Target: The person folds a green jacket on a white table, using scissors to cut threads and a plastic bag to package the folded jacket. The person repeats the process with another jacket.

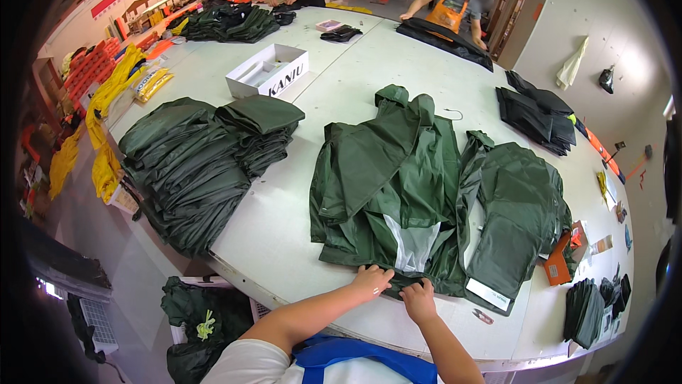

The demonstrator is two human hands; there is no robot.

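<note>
A dark green rain jacket lies spread on the white table in front of me, its hood at the far end and one sleeve across its body. White mesh lining shows near its hem. My left hand grips the near hem edge, fingers curled over the cloth. Just to its right, my right hand pinches the same edge. Directly right of the jacket lie folded green trousers, with a white card at their near end. Small thread snips rest near the table's front edge.
A tall stack of green garments stands to the left, with a white box beyond it. Dark folded garments and an orange carton are on the right. Two people work at the far side. A filled crate stands below left.
</note>
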